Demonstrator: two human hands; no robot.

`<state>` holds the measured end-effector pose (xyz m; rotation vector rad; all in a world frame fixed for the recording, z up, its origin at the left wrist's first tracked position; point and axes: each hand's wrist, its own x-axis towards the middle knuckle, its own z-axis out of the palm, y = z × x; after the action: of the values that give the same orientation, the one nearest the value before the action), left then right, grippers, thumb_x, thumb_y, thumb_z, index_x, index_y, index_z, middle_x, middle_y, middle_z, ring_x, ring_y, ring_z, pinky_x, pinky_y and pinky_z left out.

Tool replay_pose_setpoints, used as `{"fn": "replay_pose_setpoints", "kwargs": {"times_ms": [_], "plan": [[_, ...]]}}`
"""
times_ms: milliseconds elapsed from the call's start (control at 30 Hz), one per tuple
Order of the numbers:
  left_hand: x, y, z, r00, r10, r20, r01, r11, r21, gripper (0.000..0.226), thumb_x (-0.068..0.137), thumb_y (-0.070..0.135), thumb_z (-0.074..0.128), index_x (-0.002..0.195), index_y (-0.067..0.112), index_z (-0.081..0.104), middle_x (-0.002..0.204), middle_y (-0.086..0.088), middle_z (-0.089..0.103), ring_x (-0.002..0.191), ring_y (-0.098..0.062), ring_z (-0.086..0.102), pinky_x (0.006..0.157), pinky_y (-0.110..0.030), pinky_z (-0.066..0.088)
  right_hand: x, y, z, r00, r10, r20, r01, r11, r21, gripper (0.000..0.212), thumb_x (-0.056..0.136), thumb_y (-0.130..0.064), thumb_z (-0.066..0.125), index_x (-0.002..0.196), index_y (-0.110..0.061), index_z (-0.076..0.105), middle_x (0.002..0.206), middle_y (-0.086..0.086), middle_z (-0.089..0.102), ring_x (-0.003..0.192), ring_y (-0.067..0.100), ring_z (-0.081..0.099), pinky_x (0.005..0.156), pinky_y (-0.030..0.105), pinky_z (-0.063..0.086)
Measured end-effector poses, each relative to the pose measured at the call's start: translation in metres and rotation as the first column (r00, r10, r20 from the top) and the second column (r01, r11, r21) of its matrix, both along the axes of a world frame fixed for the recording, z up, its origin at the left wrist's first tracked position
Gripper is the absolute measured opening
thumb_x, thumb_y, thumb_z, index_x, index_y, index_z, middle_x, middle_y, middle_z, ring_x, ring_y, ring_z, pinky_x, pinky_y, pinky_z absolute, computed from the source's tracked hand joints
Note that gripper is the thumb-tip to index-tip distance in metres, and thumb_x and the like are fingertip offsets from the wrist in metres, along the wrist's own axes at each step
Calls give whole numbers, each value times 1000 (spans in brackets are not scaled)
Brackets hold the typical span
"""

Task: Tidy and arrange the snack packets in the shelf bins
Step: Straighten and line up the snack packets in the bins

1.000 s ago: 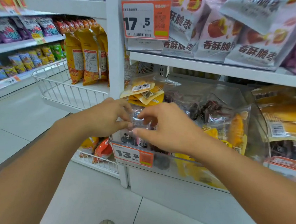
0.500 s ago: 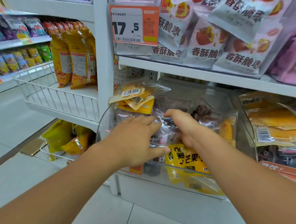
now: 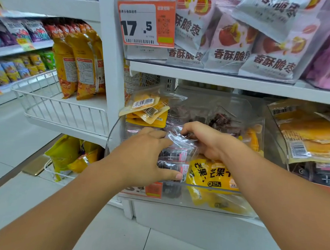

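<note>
Both hands have gone deeper into the clear bin (image 3: 174, 200) since a second ago, when they were pinching one packet together at its near edge; view also shifted down-left a bit. Left hand (image 3: 146, 156) now lies flat on the near-left stack of dark packets (image 3: 174, 163), fingers spread, thumb pressed along the near face of the stack. Right hand (image 3: 208, 140) sits just right and farther in, fingers curled, pinching the crinkled top of a clear packet (image 3: 178, 140) between the hands.

Progress: partly done, looks mid-way at best. Dark packets near-left stand roughly in a row. Yellow mango packets (image 3: 213, 175) near-right upright but one slumped below at the bin's front. Far-left yellow packets (image 3: 147, 109) lie in a loose pile, barcodes up, overhanging the bin wall; not sorted yet. Far dark packets (image 3: 221, 119) jumbled, hard to read through the plastic. Bin to the right (image 3: 273, 132) holds flat orange packets, untouched as far as visible. Upper-shelf white jujube bags (image 3: 232, 45) leaning on each other, not addressed. Likely remaining: seat the pinched packet, straighten the far-left pile, then other bins.
</note>
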<state>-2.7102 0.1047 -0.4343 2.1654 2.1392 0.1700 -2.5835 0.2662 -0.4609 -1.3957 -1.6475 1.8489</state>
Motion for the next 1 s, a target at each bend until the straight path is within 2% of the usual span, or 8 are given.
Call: {"fn": "replay_pose_setpoints", "kwargs": {"times_ms": [267,367,500,600,700,800,900,1000], "plan": [[-1,-1,3,1000,13,-25,-14,1000,-19,103,65,94,35,147,33,43,157,12,32,143,-10,22,118,-36,29,9,0,4,985,-148,83,120,953,277,44,83,-40,64,114,-9,59,110,9,59,91,32,66,77,50,61],[-1,-2,3,998,7,-67,-11,999,-47,95,72,88,45,150,34,38,159,11,29,145,-11,20,119,-41,27,16,-11,13,978,-21,209,-25,976,218,47,87,-46,58,120,-13,52,111,10,57,91,33,67,78,46,61],[-2,0,2,997,-1,-75,-4,998,-67,91,76,81,54,151,33,36,160,9,28,147,-13,17,121,-39,23,10,-21,-1,982,124,144,-131,991,40,64,51,-18,71,114,-12,63,104,13,58,82,30,56,75,43,52],[-4,2,0,998,2,-56,-7,996,-92,92,76,76,59,153,32,34,161,8,25,147,-14,14,121,-36,19,6,-20,-13,992,108,64,-121,957,264,59,75,9,56,126,-19,63,115,8,67,100,31,67,83,48,55],[-5,3,0,999,10,-35,-13,995,-99,92,75,76,61,152,33,34,164,6,17,149,-15,10,121,-37,18,13,-21,-10,971,196,138,-237,863,446,72,85,22,47,146,-16,48,146,3,52,136,17,48,102,30,49],[-3,1,2,1000,8,-27,-11,995,-94,90,75,79,58,150,37,35,167,13,-2,150,-15,8,119,-43,25,21,-23,0,939,301,168,-344,858,381,79,86,24,49,152,-19,39,153,0,41,143,17,39,74,21,57],[7,1,7,999,-31,-30,32,999,37,83,80,86,35,146,37,40,155,12,34,138,-15,31,110,-41,37,24,-22,0,952,266,149,-305,857,415,72,86,20,58,148,-15,44,134,5,58,120,17,57,59,14,53],[19,11,6,994,-26,-106,41,989,145,77,87,81,21,137,30,51,134,9,54,123,-14,43,101,-38,40,23,-20,-2,985,84,152,-149,858,491,40,82,15,65,118,-1,67,78,3,67,69,10,63,51,16,49]]}}
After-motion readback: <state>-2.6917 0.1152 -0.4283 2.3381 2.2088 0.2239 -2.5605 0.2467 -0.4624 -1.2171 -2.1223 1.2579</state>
